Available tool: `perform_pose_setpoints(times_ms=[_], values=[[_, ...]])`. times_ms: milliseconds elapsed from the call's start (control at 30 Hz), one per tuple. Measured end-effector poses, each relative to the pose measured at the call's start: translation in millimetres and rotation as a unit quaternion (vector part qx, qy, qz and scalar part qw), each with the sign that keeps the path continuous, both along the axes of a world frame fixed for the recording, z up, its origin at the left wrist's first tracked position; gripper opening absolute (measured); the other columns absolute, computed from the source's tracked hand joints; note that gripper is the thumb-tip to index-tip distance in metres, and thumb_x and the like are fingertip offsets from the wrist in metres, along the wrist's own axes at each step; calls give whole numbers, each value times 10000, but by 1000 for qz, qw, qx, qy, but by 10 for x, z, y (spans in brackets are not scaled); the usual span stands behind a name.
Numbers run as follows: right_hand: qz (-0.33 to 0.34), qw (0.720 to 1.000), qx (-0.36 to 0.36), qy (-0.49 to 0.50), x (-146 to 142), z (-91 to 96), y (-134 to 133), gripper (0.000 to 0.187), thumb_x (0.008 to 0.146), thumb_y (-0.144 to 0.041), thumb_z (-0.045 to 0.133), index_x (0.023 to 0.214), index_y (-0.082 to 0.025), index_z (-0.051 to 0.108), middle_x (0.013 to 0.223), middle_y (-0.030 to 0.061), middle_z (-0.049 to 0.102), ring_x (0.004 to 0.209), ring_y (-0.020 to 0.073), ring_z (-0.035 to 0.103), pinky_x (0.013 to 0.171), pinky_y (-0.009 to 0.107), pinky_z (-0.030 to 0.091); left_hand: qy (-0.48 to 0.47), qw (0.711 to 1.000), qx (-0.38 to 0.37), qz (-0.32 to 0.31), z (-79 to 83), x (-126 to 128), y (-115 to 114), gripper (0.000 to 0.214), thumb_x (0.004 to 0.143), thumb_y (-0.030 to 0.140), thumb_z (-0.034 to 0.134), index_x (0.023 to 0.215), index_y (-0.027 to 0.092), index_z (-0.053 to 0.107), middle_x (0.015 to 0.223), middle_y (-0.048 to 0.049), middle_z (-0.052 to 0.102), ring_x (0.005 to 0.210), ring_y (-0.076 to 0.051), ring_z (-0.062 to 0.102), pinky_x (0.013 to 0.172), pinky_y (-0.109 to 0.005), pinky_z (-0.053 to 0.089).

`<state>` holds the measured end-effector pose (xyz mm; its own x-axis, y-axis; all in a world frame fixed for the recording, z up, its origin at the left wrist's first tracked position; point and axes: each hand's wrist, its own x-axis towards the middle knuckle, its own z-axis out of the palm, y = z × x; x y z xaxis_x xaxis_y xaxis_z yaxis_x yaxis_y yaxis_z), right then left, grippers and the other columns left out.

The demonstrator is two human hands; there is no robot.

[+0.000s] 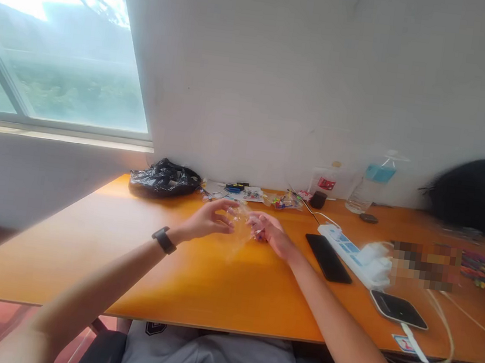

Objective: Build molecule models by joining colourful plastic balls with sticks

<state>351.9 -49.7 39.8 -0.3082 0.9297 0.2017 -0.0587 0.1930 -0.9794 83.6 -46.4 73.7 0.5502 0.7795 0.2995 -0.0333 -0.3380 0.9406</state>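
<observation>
A clear plastic bag (240, 234) hangs between my two hands above the middle of the table. My left hand (207, 222), with a black watch (164, 239) on its wrist, pinches the bag's left side between thumb and fingers. On the other side my right hand (272, 233) has its fingers curled round the bag's right part. Small purplish and dark bits show under the right fingers; whether they lie inside the bag or in the palm I cannot tell.
Along the wall stand a black plastic bag (165, 179), small bags of colourful parts (284, 200) and bottles (363, 190). At right lie a black phone (328, 258), a white power strip (348, 256), a charging device (399, 309) with cables, and a black backpack (473, 195).
</observation>
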Motion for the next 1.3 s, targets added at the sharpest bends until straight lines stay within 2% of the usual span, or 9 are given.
perform_pose_setpoints(times_ms=[167,400,567,700,767,967,1133,1233,1300], values=[[-11,999,34,-40,-149,-53,-42,405,814,-596,808,805,-192,780,693,23,662,608,130,548,560,248,443,-17,997,-74,-4,-350,41,-56,923,750,311,922,1545,244,457,1016,-83,739,859,-198,757,828,-369,622],[-129,991,-44,18,54,-175,169,435,747,-603,852,893,-200,777,785,33,699,592,131,572,534,276,548,39,992,-106,63,-537,-135,118,469,740,413,904,1065,111,750,864,-117,780,701,-182,707,689,-321,565],[-232,960,107,-118,241,-243,334,413,887,-612,661,880,-207,737,846,76,737,754,228,671,697,364,574,125,975,-28,181,-585,-321,270,317,848,315,677,1104,156,776,966,-90,774,882,-228,708,777,-331,561],[-252,891,226,-301,346,-348,428,258,922,-403,596,958,-209,762,998,110,762,971,290,667,915,443,530,256,875,132,390,-680,-421,377,417,853,235,601,1243,188,740,1101,-123,712,1079,-330,640,979,-478,528],[-226,868,257,-359,337,-405,436,248,927,-337,584,998,-207,784,1036,120,752,1047,308,631,992,469,493,286,825,219,436,-705,-424,383,513,860,214,614,1371,215,669,1274,-140,647,1200,-362,564,1076,-528,474],[-183,845,266,-427,175,-446,307,258,952,-336,620,1080,-244,824,1109,133,715,1125,338,551,1058,516,450,310,861,309,260,-713,-300,276,387,978,343,578,1337,232,671,1407,-118,624,1349,-336,481,1172,-519,429],[-104,894,268,-343,126,-330,249,252,946,-413,653,1091,-298,824,1183,99,711,1196,312,563,991,445,497,297,886,319,155,-691,-196,145,496,980,427,606,1427,212,621,1460,-134,611,1347,-337,521,1176,-514,424],[-159,902,248,-314,261,-241,317,285,982,-333,557,1080,-231,805,1078,101,740,1032,264,644,869,373,516,284,895,325,110,-668,-134,68,516,978,493,629,1424,234,629,1405,-120,655,1284,-317,579,1127,-475,464],[-226,868,239,-371,399,-203,364,213,931,-241,591,933,-186,796,977,104,750,965,254,652,870,355,491,280,893,337,102,-673,-90,33,460,975,486,645,1377,263,665,1318,-103,704,1208,-302,614,1063,-458,499]])
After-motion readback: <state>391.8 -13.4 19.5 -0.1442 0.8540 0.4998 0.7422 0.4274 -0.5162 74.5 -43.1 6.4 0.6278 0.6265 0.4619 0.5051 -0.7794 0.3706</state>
